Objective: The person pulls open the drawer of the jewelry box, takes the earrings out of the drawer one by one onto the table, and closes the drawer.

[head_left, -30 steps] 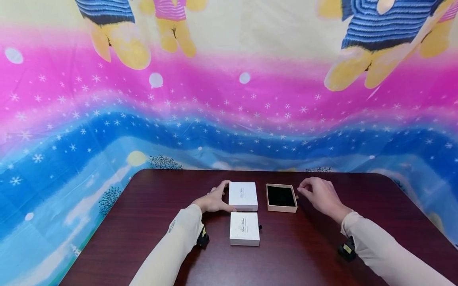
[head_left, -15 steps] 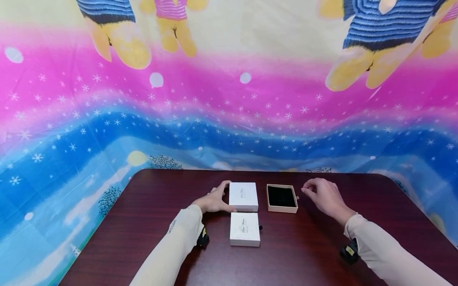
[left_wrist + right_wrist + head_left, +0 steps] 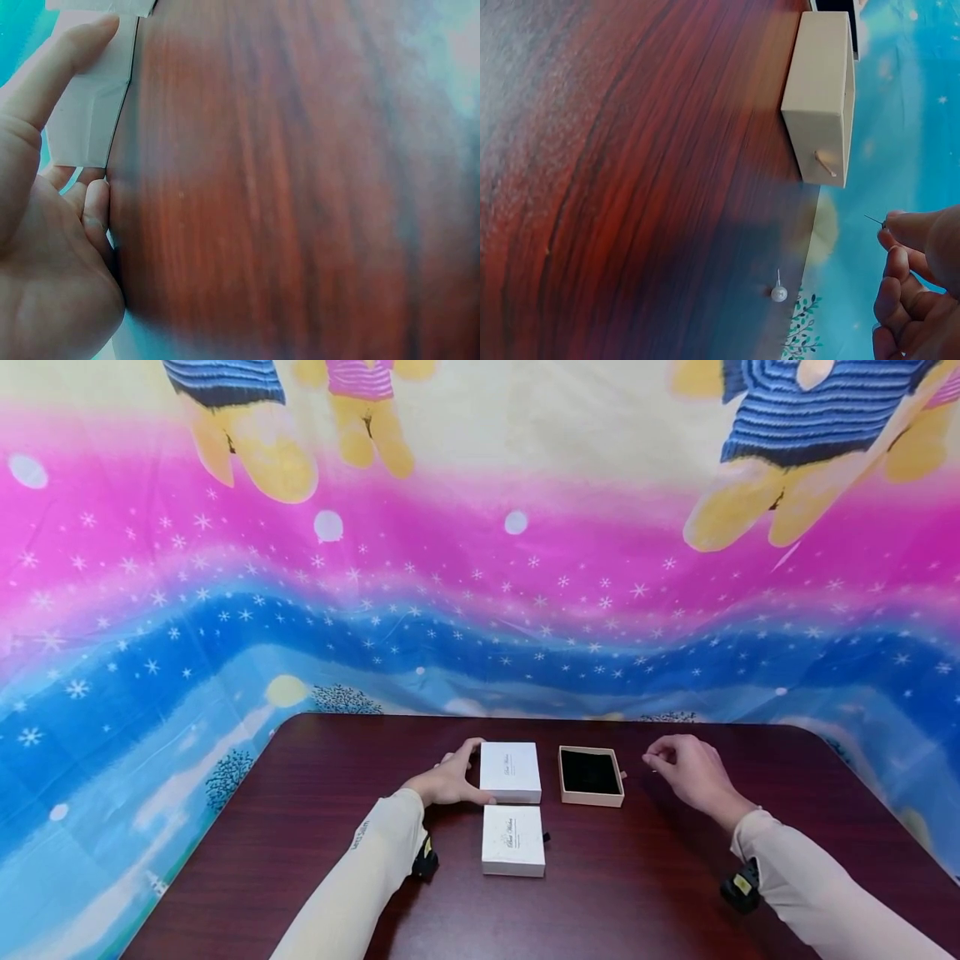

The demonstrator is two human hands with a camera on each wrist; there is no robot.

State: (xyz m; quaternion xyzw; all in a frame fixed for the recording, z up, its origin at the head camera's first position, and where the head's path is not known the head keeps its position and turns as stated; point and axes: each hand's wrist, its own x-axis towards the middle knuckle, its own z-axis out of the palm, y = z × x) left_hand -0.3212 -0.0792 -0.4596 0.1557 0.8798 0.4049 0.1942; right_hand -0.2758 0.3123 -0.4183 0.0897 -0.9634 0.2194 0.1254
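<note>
My left hand [image 3: 450, 779] grips a white lidded box [image 3: 510, 772] from its left side, thumb at the near edge and fingers at the far one. Thumb and forefinger of my right hand [image 3: 690, 772] pinch a small stud earring [image 3: 874, 220]; only its thin post shows, the rest being hidden by the fingertips. Below that hand, in the right wrist view, a pearl stud earring [image 3: 779, 293] lies on the table. Between the hands sits an open cardboard box tray [image 3: 591, 799] with a black lining and a small pull tab [image 3: 825, 163] facing my right hand.
A second white box [image 3: 513, 843] with printed lettering and a dark tab lies just in front of the gripped one. Everything stands on a dark reddish wood table [image 3: 360, 893]. A colourful printed cloth [image 3: 450, 568] hangs behind the table's far edge.
My right hand has drifted to the right, away from the open tray, still pinching. The left hand and the boxes stay where they were.
</note>
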